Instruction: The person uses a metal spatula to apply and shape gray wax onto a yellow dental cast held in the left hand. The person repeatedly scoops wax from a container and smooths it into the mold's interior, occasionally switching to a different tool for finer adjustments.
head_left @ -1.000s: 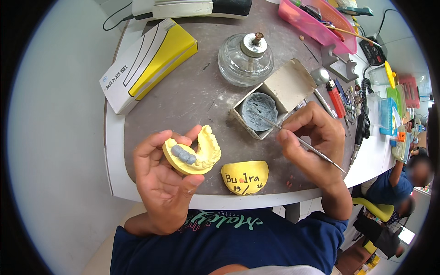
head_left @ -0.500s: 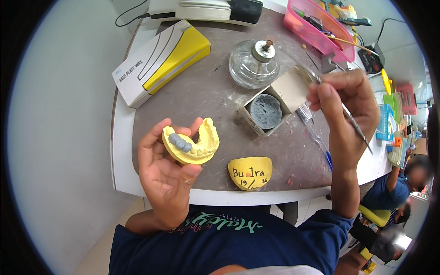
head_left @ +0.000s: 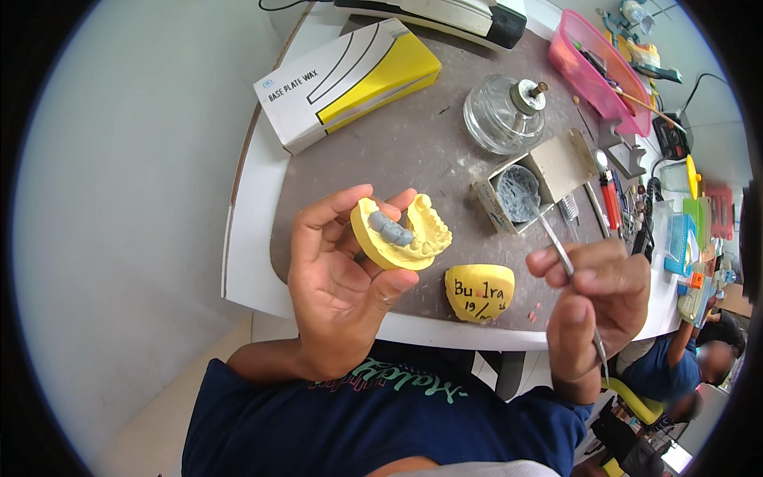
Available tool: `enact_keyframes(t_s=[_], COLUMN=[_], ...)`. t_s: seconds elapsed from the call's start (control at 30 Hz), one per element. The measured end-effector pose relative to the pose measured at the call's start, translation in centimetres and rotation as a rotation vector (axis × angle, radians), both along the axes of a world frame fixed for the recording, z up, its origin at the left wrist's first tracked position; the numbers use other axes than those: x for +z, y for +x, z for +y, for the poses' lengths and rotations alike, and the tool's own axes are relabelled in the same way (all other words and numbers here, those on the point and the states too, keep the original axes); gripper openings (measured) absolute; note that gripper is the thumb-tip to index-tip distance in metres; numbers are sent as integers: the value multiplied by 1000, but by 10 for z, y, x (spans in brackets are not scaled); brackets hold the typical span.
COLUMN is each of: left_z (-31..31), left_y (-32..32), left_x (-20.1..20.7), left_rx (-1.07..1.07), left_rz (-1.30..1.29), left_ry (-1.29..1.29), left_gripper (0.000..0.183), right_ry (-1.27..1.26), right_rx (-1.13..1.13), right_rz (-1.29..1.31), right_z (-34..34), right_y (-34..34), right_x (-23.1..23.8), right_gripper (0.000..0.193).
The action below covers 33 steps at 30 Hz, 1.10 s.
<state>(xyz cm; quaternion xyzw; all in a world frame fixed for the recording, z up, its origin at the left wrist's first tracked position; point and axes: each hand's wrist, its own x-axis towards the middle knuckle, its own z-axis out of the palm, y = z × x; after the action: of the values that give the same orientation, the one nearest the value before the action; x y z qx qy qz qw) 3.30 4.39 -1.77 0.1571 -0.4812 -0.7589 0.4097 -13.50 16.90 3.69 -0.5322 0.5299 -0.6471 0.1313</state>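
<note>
My left hand (head_left: 330, 278) holds a yellow dental cast (head_left: 429, 238) from below, fingers behind it and thumb at its near edge. Grey wax teeth (head_left: 391, 228) sit along the left side of its arch. In my right hand (head_left: 600, 306), a thin metal wax carver (head_left: 563, 256) is pinched between thumb and fingers, its upper tip pointing toward a small open cardboard box (head_left: 494, 211). Inside that box is a round block of grey wax (head_left: 518, 195) with a gouged surface. A second yellow plaster piece (head_left: 479, 292), half-round with handwriting, lies between my hands on the table.
A glass spirit burner (head_left: 505, 115) stands beyond the wax box. A white and yellow carton (head_left: 350, 83) lies at the far left, a pink basket of tools (head_left: 600, 75) at the far right. A toothbrush, lighters and hand tools lie right. Other people (head_left: 675, 362) sit farther right.
My right hand has come nearer and lower with the carver, from beside the wax box's lid to its near side. The view has shifted, so the table things appear farther right. The cast stays held.
</note>
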Motion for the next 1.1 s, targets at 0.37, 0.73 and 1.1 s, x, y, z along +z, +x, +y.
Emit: enact_keyframes(t_s=[0.37, 0.73, 1.1], left_z=[0, -1, 0], left_y=[2, 3, 2], left_x=[-3, -1, -2], left_rx=[-100, -104, -88], left_rz=[75, 36, 30], left_ry=[-152, -184, -185], left_gripper=[67, 68, 67], right_ry=[-87, -51, -48], right_rx=[49, 34, 37], right_rz=[-86, -51, -49], right_z=[-7, -10, -9], right_y=[37, 40, 39], right_x=[-27, -27, -27], right_gripper=[25, 22, 20])
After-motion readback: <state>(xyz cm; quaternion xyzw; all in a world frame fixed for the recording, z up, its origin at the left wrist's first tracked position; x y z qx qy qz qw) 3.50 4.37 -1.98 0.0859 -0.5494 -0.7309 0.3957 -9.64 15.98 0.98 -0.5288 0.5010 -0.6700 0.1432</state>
